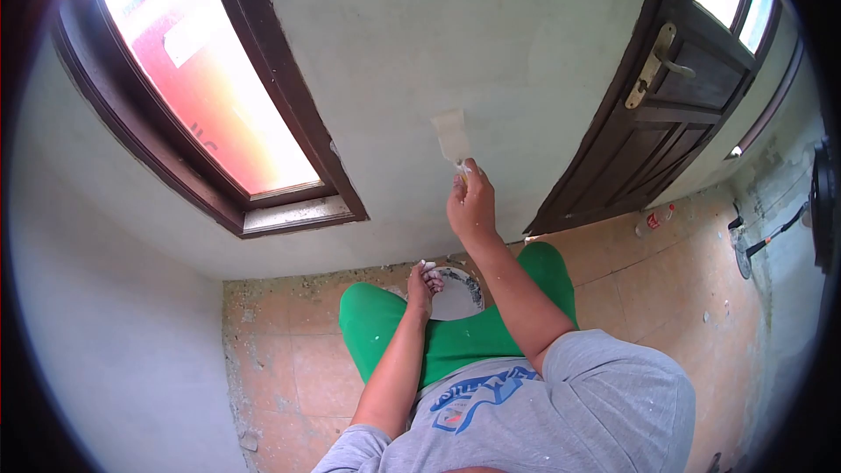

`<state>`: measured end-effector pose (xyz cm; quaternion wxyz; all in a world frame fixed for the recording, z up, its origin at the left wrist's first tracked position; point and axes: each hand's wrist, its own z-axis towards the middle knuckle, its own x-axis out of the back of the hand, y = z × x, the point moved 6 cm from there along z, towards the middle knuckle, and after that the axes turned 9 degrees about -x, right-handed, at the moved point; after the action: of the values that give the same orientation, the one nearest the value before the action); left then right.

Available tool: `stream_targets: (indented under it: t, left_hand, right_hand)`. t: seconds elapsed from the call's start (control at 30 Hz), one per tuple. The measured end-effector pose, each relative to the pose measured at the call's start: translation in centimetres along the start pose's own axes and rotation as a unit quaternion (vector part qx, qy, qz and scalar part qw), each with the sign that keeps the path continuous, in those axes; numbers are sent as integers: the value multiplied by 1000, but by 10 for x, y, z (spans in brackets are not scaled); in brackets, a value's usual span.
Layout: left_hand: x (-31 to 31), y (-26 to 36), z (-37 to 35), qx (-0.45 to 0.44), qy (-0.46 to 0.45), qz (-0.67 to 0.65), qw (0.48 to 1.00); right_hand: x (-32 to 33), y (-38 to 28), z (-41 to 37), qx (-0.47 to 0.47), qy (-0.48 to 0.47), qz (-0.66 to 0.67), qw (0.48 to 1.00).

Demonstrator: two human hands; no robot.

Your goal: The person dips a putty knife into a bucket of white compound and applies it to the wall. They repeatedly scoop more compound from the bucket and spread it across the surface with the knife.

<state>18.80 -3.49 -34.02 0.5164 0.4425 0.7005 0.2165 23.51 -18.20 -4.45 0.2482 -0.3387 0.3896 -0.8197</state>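
In my right hand (473, 206) is a putty knife (453, 134), its wide pale blade lying against the wall between the window and the door. My fingers wrap the short handle, of which a bit of yellow shows. My left hand (423, 287) is low between my knees, at the left rim of a round white bucket (457, 305). Its fingers are curled and smeared white; a small whitish piece shows at their tips, too small to name. Dark smears mark the bucket's inner side at the right.
A brown-framed window (302, 210) is at the left, and a brown door (653, 136) with a metal handle at the right. Crumbs of debris litter the tiled floor (307, 368) along the wall. A clear bottle (653, 222) lies by the door; a black long-handled tool (745, 258) leans at the far right.
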Motion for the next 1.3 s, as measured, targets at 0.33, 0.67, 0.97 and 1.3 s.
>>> stream_targets:
  t: [0.33,0.67,0.97,1.3]
  left_hand:
    - [1,-1,-8,1,11,-3,1000]
    - [-5,0,-16,-19,3,29,999]
    - [-12,2,-18,-31,-12,22,999]
    - [-12,-1,-15,-50,-40,43,997]
  right_hand:
    - [25,-34,-6,29,-34,-10,999]
    - [-7,21,-38,-83,-53,29,995]
    - [8,30,-51,-68,-106,81,989]
    - [-35,68,-49,-192,-193,327,905]
